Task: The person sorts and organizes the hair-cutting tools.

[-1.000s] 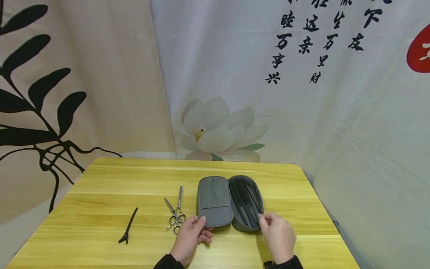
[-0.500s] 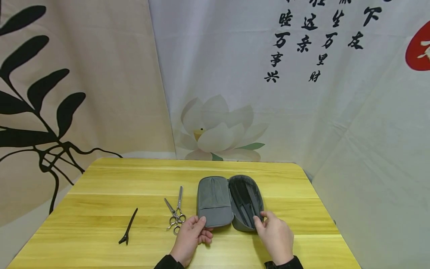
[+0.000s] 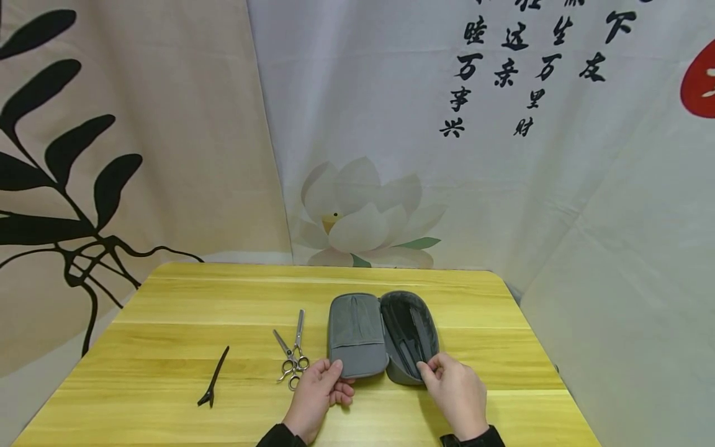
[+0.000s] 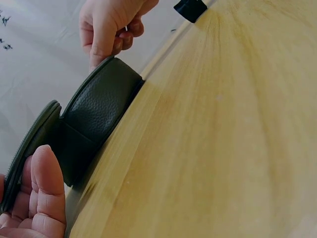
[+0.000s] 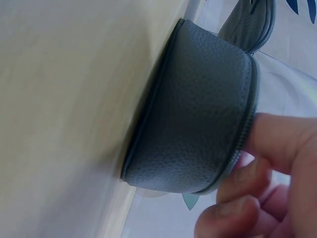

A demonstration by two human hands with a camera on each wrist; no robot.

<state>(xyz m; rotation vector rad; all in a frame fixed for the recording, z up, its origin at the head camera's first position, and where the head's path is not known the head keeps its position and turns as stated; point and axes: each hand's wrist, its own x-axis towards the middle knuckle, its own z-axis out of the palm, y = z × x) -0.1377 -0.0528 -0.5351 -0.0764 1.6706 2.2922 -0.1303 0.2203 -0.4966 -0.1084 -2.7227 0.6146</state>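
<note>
A grey zip case [image 3: 357,335] lies unfolded on the table, its flat pocketed lid on the left and its deep half [image 5: 198,114] on the right. Slim dark tools [image 3: 403,329] lie inside the deep half. My left hand [image 3: 321,391] holds the lid's near corner, thumb on top and fingers underneath. At the near right rim of the deep half is my right hand [image 3: 458,391], thumb and forefinger close together and reaching over the zip edge. Its fingertips are partly hidden behind the rim in the right wrist view, and I cannot tell whether they pinch a tool.
Two pairs of silver hairdressing scissors [image 3: 293,354] lie just left of the case. Farther left is a black hair clip [image 3: 213,379]. The wooden table [image 3: 167,310] ends at a printed cloth backdrop [image 3: 363,124].
My right thumb and forefinger have moved left from the case's right rim, parting and then drawing together over the deep half's near end. My left hand has stayed on the lid.
</note>
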